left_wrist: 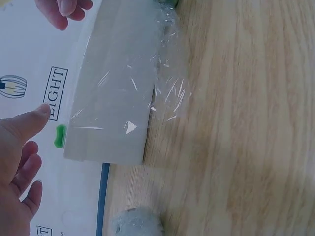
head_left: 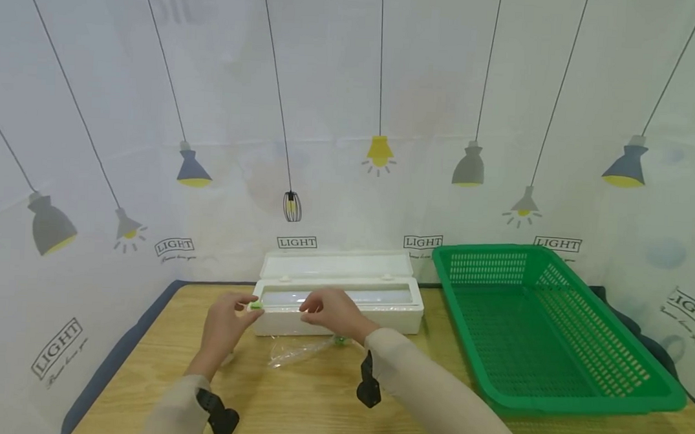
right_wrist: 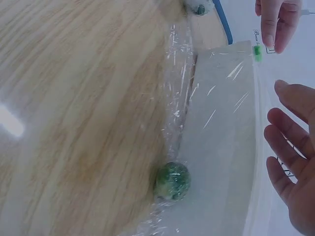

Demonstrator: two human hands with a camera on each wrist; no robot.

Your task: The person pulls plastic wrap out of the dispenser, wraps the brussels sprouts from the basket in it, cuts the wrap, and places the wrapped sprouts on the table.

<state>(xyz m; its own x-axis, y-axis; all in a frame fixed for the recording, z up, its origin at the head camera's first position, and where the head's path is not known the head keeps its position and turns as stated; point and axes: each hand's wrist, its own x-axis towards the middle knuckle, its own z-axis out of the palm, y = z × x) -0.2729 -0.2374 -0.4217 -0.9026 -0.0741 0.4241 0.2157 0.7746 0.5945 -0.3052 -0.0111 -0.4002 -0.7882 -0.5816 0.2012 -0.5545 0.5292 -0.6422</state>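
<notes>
A white cling film dispenser box (head_left: 343, 320) stands at the back of the table with its lid (head_left: 336, 267) raised and a film roll (head_left: 379, 297) inside. Beside the green slider cutter (left_wrist: 60, 135) at its left end, my left hand (head_left: 224, 325) has thumb and fingers apart; the left wrist view shows a gap to the slider. Above the box's middle, my right hand (head_left: 333, 310) has loosely bent fingers and nothing visible between them. Clear cling film (left_wrist: 170, 93) hangs down the box's front onto the table. A round green item (right_wrist: 172, 181) lies at the film, close to the box.
A large green plastic basket (head_left: 491, 395) stands on the right of the wooden table (head_left: 292, 409). Another film-wrapped item (left_wrist: 138, 222) lies left of the box, mostly hidden by my left hand in the head view. A printed wall cloth (head_left: 337, 197) rises behind the box.
</notes>
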